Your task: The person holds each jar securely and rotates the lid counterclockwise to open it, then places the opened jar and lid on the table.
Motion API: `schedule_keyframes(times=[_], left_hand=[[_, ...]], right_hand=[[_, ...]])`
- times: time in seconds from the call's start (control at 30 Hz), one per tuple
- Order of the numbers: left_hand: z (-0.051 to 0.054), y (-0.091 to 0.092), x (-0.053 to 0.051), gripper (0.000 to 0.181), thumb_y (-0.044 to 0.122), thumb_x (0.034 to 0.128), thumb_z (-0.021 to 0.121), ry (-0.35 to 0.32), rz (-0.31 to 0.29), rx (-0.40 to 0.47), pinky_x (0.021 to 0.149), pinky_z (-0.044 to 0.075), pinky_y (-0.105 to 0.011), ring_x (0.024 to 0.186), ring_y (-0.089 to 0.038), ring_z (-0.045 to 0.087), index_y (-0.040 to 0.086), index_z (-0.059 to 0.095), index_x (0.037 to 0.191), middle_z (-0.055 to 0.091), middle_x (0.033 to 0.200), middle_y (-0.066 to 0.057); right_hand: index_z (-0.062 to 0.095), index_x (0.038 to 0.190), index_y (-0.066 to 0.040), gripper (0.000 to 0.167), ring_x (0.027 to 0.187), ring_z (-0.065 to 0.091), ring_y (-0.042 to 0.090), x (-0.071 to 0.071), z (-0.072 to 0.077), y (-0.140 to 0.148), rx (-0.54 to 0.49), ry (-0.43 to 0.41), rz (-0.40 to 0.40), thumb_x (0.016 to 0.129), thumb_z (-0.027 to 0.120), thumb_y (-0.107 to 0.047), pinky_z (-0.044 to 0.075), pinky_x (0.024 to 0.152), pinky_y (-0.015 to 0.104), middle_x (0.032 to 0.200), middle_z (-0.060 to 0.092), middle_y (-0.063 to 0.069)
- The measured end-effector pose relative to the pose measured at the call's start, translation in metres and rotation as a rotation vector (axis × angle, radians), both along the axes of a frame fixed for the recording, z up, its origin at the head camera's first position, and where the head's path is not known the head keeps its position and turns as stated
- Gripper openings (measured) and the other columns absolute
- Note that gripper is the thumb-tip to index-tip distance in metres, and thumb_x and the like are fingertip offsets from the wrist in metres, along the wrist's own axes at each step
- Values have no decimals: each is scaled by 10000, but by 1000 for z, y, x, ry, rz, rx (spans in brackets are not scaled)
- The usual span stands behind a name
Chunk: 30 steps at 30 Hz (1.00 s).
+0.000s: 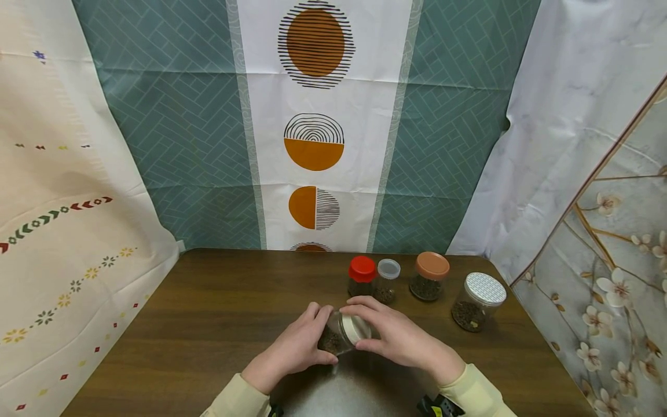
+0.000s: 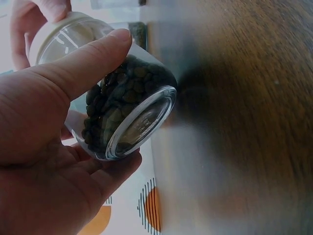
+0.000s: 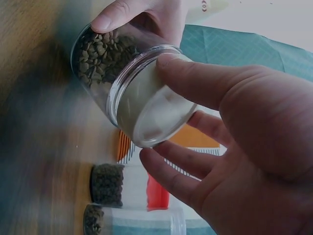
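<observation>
A clear jar [image 1: 330,341] partly filled with small dark brown pieces is held tilted over the front middle of the table. My left hand [image 1: 298,343] grips its body, with the thumb across the glass in the left wrist view. The fingers and thumb of my right hand [image 1: 396,333] hold the rim of the off-white lid [image 3: 142,100]. That lid sits on the jar's mouth. In the left wrist view the jar's round base [image 2: 144,122] faces the camera, just above the tabletop.
Behind my hands on the wooden table [image 1: 208,313] stand a red-lidded jar [image 1: 362,271], a small jar with a clear lid [image 1: 388,272], an orange-lidded jar [image 1: 429,275] and, farther right, a white patterned-lid jar [image 1: 478,301]. Patterned cloths [image 1: 198,145] hang around the table.
</observation>
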<state>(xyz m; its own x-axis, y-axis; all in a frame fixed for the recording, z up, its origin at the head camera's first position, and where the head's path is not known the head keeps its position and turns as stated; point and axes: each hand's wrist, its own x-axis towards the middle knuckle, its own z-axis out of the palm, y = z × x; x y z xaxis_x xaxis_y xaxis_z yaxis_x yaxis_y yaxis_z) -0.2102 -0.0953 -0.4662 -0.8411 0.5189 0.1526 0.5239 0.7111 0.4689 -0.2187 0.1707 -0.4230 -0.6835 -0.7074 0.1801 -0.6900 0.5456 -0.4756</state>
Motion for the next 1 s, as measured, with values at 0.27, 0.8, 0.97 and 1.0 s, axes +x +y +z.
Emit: schedule_keyframes(times=[0.27,0.8,0.97,1.0], left_hand=[[2,1,-1,910,308,817,1021,-5,0,-7,800,583,-367,959,-190,601,9,506,1505,513,1215,-85],[-3,-3,-5,930,331,829,1011,-89,24,42,832,581,-390,963,-183,614,40,489,1541,514,1236,-70],[-3,-6,-6,928,343,833,1006,-95,30,50,938,583,-459,1113,-245,648,44,479,1536,539,1372,-97],[-3,-6,-6,923,343,832,1007,-91,29,52,961,579,-477,1150,-263,650,43,481,1528,542,1405,-107]], right_hand=[[619,1547,-208,701,1435,563,222,-1,2,2,-4,31,28,924,907,-68,523,1115,472,1644,497,-30],[589,1578,-255,728,1448,528,227,1,2,10,-48,7,-7,940,890,-73,517,1106,490,1641,480,-82],[592,1577,-216,716,1443,537,219,2,0,14,-63,23,-17,941,890,-78,510,1116,488,1633,487,-77],[593,1576,-214,712,1437,541,213,3,-1,14,-64,24,-21,942,890,-85,509,1117,484,1629,490,-78]])
